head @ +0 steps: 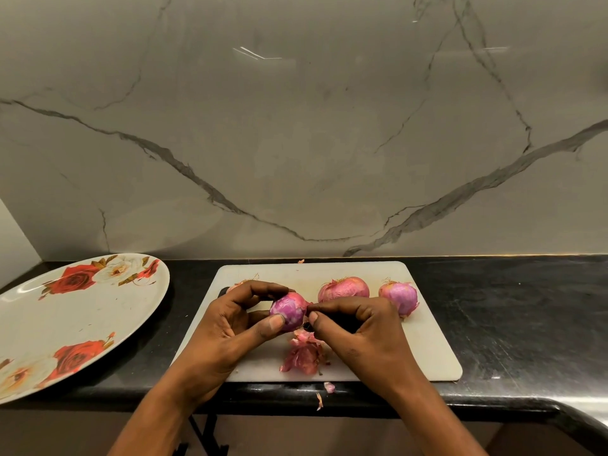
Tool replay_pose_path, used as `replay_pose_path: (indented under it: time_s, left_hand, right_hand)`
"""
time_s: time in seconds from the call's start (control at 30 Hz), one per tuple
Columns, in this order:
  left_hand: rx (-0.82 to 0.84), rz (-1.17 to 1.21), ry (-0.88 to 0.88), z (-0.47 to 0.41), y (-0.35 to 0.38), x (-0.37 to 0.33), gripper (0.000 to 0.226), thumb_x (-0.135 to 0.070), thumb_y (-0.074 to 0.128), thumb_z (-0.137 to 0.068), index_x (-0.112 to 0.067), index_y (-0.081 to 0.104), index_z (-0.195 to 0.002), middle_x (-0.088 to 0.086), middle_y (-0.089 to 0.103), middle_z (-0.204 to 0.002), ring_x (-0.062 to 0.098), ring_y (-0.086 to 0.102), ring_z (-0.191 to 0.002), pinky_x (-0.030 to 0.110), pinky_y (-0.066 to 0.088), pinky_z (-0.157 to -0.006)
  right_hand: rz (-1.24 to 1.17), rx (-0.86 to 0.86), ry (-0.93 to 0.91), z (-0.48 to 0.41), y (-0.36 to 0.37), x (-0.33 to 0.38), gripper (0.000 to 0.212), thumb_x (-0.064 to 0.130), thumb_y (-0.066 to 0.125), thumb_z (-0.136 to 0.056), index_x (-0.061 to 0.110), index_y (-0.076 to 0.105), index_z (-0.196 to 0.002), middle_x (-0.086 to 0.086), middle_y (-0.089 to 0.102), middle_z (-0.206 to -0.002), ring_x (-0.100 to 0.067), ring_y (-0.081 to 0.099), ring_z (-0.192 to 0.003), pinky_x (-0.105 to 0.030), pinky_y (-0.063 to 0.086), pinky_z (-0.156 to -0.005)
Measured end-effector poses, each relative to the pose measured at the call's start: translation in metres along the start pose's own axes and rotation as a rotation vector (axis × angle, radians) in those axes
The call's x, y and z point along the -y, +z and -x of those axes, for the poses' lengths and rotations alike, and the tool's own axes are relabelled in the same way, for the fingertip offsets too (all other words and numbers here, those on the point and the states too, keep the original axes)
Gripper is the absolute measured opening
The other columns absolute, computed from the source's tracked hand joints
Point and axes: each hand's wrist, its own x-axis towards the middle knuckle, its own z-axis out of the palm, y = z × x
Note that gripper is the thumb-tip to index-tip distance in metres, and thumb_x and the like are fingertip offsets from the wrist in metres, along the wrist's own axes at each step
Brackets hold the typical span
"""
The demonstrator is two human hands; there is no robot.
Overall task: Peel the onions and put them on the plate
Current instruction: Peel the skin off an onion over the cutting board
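**Head camera, looking down at the surface**

One wide-angle view, worn on the person's head, facing forward and tilted down. It's in close over the black polished stone surface (pixel 493 307), the white rectangular plastic cutting board (pixel 427 350) low and central. Straight ahead, the pale grey-veined marble wall (pixel 296 126) fills the upper half. The left hand (pixel 227 330) and right hand (pixel 362 337) enter from the bottom edge.

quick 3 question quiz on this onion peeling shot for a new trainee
1. True or false: the rose-patterned plate already holds a peeled onion.
2. The left hand grips the onion; the right hand: A pinches the onion's end, B rests on the plate, C lifts another onion.
3. Fill in: the heap of peels lies on the white ____.
Key: 1 false; 2 A; 3 cutting board.
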Motion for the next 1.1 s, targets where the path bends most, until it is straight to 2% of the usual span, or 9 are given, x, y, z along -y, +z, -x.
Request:
replay_pose_path:
  time_s: [0.2,0.33,0.5,0.67,0.83,0.97,1.1]
  left_hand:
    - [-0.016,-0.012,0.01,0.0005,0.0003,0.0006,0.041,-0.019,0.081,-0.084,-0.028,0.073,-0.123,0.006,0.067,-0.135,0.029,0.068,-0.124,0.035,0.059,-0.1]
    - [-0.014,-0.024,0.011,0.0,0.0012,0.0009,0.05,-0.033,0.086,-0.077,-0.026,0.072,-0.124,0.009,0.066,-0.136,0.031,0.068,-0.126,0.039,0.059,-0.101]
    - [0.007,-0.029,0.017,0.0002,0.0002,0.0031,0.05,-0.03,0.085,-0.081,-0.023,0.069,-0.128,0.011,0.065,-0.138,0.034,0.067,-0.126,0.042,0.058,-0.103]
    - [-0.001,0.021,-0.013,-0.0003,-0.0011,0.0019,0.042,-0.024,0.083,-0.084,-0.025,0.071,-0.125,0.008,0.067,-0.135,0.031,0.067,-0.126,0.039,0.059,-0.101]
    - [-0.011,0.126,-0.072,-0.0011,-0.0013,-0.0006,0.058,-0.043,0.091,-0.075,-0.024,0.072,-0.126,0.007,0.069,-0.132,0.032,0.065,-0.129,0.039,0.061,-0.097]
    - [-0.018,0.139,-0.07,-0.0021,-0.0023,0.0024,0.035,-0.021,0.075,-0.092,-0.023,0.071,-0.127,0.009,0.068,-0.133,0.033,0.066,-0.128,0.041,0.061,-0.098]
    - [-0.017,0.119,-0.071,-0.0022,-0.003,0.0032,0.045,-0.031,0.081,-0.085,-0.024,0.07,-0.128,0.007,0.068,-0.135,0.032,0.066,-0.129,0.042,0.06,-0.1]
  right_hand:
    - [0.012,0.015,-0.036,0.0011,0.0006,0.0007,0.015,0.021,0.082,-0.091,0.024,0.085,-0.105,0.016,0.081,-0.091,-0.006,0.078,-0.085,-0.03,0.065,-0.074]
    - [0.045,0.01,-0.048,0.0008,0.0017,-0.0011,0.01,0.021,0.081,-0.092,0.025,0.086,-0.1,0.016,0.081,-0.087,-0.009,0.078,-0.08,-0.037,0.066,-0.071]
    - [0.038,0.006,-0.024,-0.0004,0.0017,-0.0033,0.009,0.017,0.079,-0.092,0.023,0.085,-0.094,0.012,0.08,-0.081,-0.014,0.077,-0.076,-0.042,0.064,-0.069]
    - [0.088,-0.024,0.0,-0.0009,0.0024,-0.0044,0.009,0.015,0.08,-0.091,0.023,0.085,-0.09,0.012,0.078,-0.079,-0.011,0.076,-0.075,-0.035,0.064,-0.07]
    - [0.121,-0.053,0.018,-0.0012,0.0023,-0.0056,0.008,0.016,0.082,-0.089,0.024,0.084,-0.09,0.016,0.078,-0.079,-0.006,0.076,-0.075,-0.028,0.064,-0.07]
    - [0.109,-0.074,0.021,-0.0013,0.0026,-0.0062,0.007,0.019,0.082,-0.09,0.024,0.084,-0.094,0.015,0.079,-0.082,-0.005,0.077,-0.078,-0.028,0.065,-0.073]
    - [0.07,-0.079,0.014,-0.0009,0.002,-0.0076,0.012,0.018,0.083,-0.089,0.023,0.084,-0.101,0.015,0.08,-0.09,-0.005,0.078,-0.084,-0.028,0.066,-0.077]
